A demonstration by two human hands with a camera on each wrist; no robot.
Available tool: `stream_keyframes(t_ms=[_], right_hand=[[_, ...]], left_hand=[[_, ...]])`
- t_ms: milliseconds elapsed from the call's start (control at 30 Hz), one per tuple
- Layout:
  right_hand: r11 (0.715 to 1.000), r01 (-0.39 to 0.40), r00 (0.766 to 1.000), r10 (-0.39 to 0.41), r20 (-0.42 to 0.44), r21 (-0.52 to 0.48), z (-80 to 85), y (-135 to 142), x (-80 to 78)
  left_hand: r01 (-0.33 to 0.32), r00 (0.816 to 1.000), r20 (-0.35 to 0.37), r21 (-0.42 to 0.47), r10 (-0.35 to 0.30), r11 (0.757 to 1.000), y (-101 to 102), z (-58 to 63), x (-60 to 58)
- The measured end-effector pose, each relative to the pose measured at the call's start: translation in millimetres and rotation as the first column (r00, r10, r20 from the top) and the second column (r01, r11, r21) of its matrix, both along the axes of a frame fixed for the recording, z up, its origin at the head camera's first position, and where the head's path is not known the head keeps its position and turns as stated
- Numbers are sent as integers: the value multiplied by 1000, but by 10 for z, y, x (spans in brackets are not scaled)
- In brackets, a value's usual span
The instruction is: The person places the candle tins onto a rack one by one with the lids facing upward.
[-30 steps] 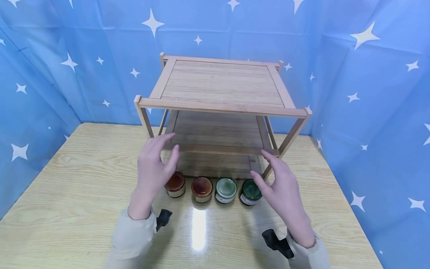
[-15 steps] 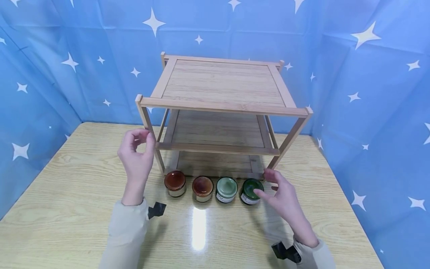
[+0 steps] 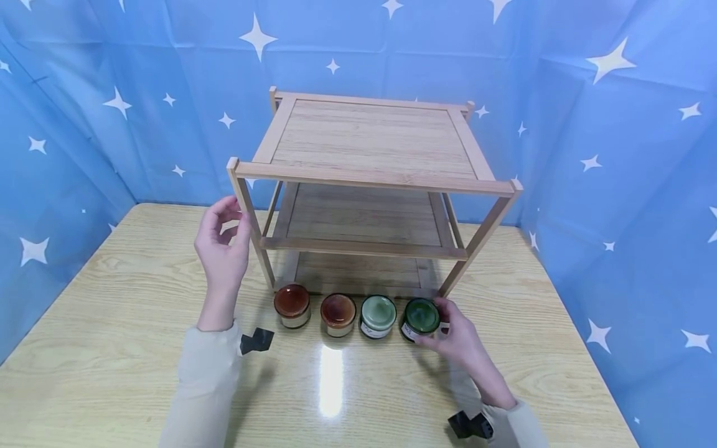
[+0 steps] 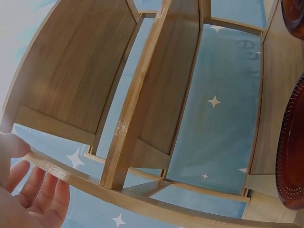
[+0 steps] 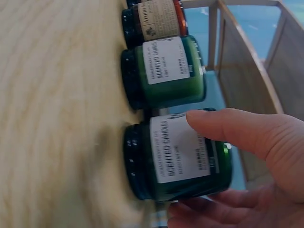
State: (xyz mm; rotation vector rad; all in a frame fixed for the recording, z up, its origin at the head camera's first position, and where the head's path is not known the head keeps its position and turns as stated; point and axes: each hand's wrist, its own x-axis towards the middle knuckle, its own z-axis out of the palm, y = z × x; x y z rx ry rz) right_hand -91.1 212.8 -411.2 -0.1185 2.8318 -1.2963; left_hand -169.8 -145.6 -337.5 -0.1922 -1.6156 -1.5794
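Observation:
A three-tier wooden shelf rack stands on the table. My left hand holds its left front leg; in the left wrist view the thumb lies on one side of the leg and the fingers on the other. My right hand grips a dark green scented candle jar, thumb on its white label and fingers around the far side. Beside that jar stand a light green candle jar, a brown one and a reddish-brown one, in a row before the rack.
The light wood table runs under everything, with a bright light reflection in front of the jars. A blue curtain with white stars surrounds the back and sides. Each wrist carries a black camera mount.
My left hand has moved left from in front of the rack to its left front leg. The right hand has come down and closed around the dark green candle jar.

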Motion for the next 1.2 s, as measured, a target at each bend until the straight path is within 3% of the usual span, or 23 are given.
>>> stream_keyframes(t_ms=[267, 600, 833, 1200], right_hand=[[1000, 15, 1000, -15, -3, -12, -75, -23, -12], [999, -5, 998, 2, -65, -39, -164, 0, -23], [997, -34, 993, 25, -117, -71, -219, 26, -49], [988, -25, 996, 11, -93, -153, -244, 42, -63]], left_hand=[[29, 999, 44, -24, -28, 999, -47, 7, -17], [102, 994, 41, -1, -102, 995, -84, 19, -19], [117, 992, 42, -5, -117, 993, -96, 21, -15], [120, 992, 41, -2, -119, 993, -95, 26, -11]])
